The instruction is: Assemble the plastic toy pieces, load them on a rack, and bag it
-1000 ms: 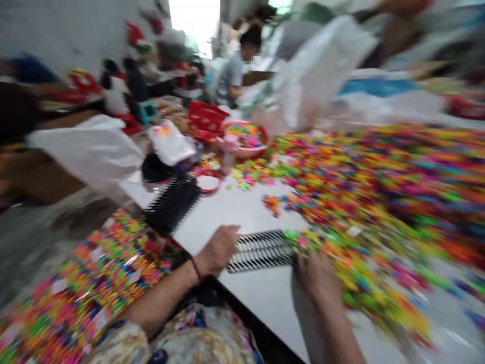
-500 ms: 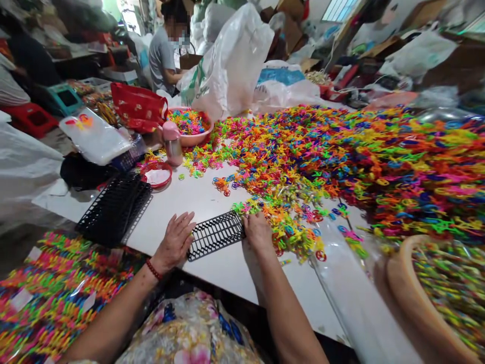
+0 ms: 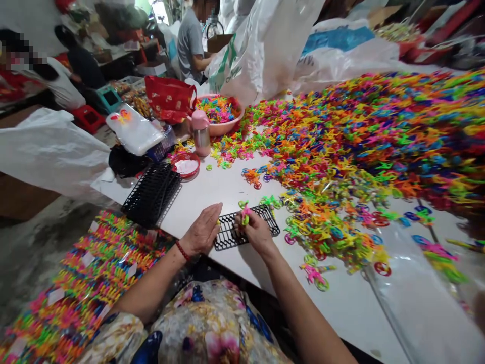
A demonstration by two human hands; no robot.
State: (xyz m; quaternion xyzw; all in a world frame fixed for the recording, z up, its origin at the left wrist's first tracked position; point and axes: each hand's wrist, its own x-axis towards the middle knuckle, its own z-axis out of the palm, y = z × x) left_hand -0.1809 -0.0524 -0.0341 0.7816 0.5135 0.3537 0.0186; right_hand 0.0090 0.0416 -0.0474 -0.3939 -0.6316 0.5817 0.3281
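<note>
A black plastic grid rack (image 3: 230, 237) lies flat on the white table. At its left end rests my left hand (image 3: 202, 230), fingers stretched out, with a speck of yellow by the fingertips that is too small to name. My right hand (image 3: 259, 232) is over the middle of the rack, pinching a small pink and green plastic toy figure with wheels (image 3: 246, 213). Just right of the rack spreads a heap of the same kind of bright toys (image 3: 322, 217). One loose pink and green toy (image 3: 314, 273) lies nearer the table's front edge.
Stacked black racks (image 3: 151, 194), a red basket (image 3: 193, 171), a pink-topped flask (image 3: 200, 132) and a pink basin (image 3: 231, 126) of toys stand to the left and behind. Filled racks of toys (image 3: 91, 283) lie lower left. Other people (image 3: 189, 45) sit farther back.
My right hand has moved from the rack's right end to over its middle, and a pink and green toy figure is now in its fingers. The camera view has turned left.
</note>
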